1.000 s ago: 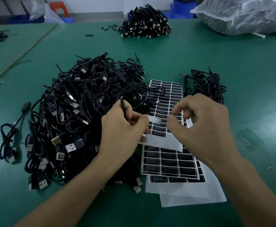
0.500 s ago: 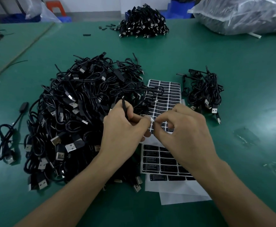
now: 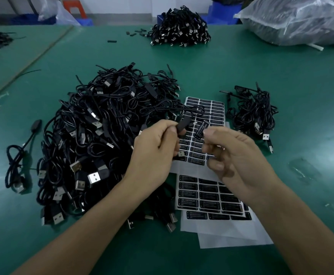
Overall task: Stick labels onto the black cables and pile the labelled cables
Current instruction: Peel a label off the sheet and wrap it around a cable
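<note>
A: Now, your left hand (image 3: 154, 153) grips one black cable (image 3: 182, 126) by its small block, above the label sheets (image 3: 211, 108).

B: Yes, and your right hand (image 3: 235, 159) pinches a single label (image 3: 201, 129) just beside that block. The big cable pile (image 3: 94, 135) lies at your left on the table (image 3: 281, 66), the small pile (image 3: 251, 112) at your right.

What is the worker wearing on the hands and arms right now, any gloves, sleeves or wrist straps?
Nothing shows. The left hand and right hand are bare, with no gloves, finger cots or rings. The left forearm and right forearm are uncovered down to the picture's lower edge: no sleeves, watch, bracelet or strap at either wrist.
</note>
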